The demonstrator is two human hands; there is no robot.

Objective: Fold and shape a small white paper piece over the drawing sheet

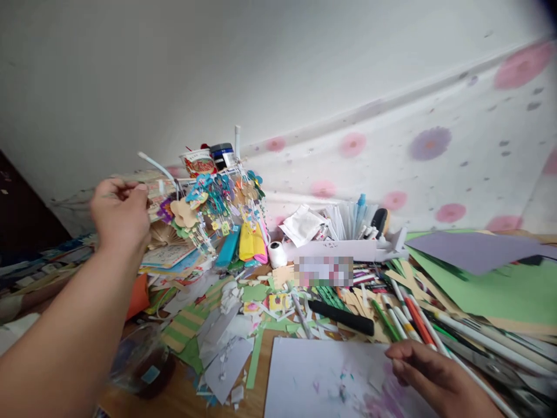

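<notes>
My left hand [119,212] is raised at the left, thumb and fingers pinched together. Whatever it may hold is too small to make out. Just right of it, a bunch of paper flower charms [217,194] with beaded strings hangs from a white rod frame [237,142]. At the lower right, my right hand [430,371] is curled with its fingers closed, over the edge of a stained white sheet [300,371]. Its inner side is hidden, so any held thing is unseen. Several markers [418,319] lie right behind that hand.
Paper scraps [230,360] cover the desk's middle. Beyond them lies a black stick [342,317], and a white organizer box [343,249] stands at the back. Green sheets [491,290] and a purple sheet [483,251] are stacked at the right. A clear round container [141,363] sits beside my left forearm.
</notes>
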